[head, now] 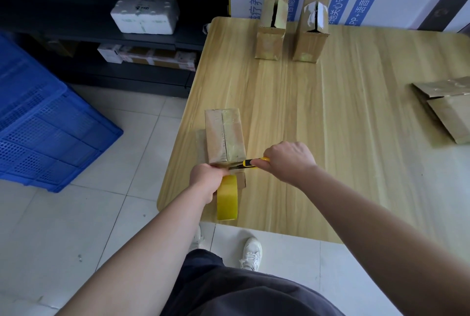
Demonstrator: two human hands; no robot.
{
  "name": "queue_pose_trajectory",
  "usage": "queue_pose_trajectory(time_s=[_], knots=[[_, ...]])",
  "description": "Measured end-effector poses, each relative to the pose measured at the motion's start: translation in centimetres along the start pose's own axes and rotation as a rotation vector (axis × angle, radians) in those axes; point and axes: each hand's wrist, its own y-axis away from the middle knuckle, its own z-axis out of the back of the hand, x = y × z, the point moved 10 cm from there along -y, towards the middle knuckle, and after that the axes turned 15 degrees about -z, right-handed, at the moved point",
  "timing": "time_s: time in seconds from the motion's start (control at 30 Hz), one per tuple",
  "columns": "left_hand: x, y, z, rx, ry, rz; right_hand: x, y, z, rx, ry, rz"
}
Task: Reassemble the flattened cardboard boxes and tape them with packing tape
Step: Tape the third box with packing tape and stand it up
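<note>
Left hand [204, 178] grips the tape roll [227, 197] at the table's [330, 137] near-left edge; right hand [288, 160] clasps a knife [248, 163] touching the box [225, 135] beyond the fingers. Open tabletop lies rightward; two boxes [290, 25] stand far beyond.

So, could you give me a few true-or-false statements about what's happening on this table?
1. The right hand holds a yellow utility knife. True.
2. The left hand is empty. False: it grips a roll of yellow packing tape.
3. Two upright boxes stand at the table's far edge. True.
4. The box being taped sits at the table's far right. False: it is at the near-left corner.
5. A red crate is on the floor. False: the crate is blue.
</note>
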Motion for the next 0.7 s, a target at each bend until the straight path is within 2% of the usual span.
queue_pose_trajectory(time_s=[0.1,0.17,0.23,0.43,0.63,0.7], knots=[[0.1,-0.1,0.0,0.033,-0.036,0.01,0.8,-0.3,0.3,-0.01,0.041,0.029],[-0.3,-0.3,0.2,0.045,-0.087,-0.007,0.3,-0.3,-0.4,0.004,0.208,0.049],[-1.1,-0.8,1.0,0.037,-0.172,-0.057,-2.2,0.0,-1.8,0.053,0.257,-0.027],[-1.3,-0.9,0.4,0.071,-0.257,-0.148,-6.3,0.5,-5.7,0.148,-0.22,-0.265],[-1.2,-0.8,0.7,0.046,-0.261,-0.225,-7.0,1.8,-10.5,0.213,-0.321,-0.412],[-1.1,-0.8,0.7,0.052,-0.261,-0.229,-6.4,1.6,-10.3,0.172,-0.327,-0.415]])
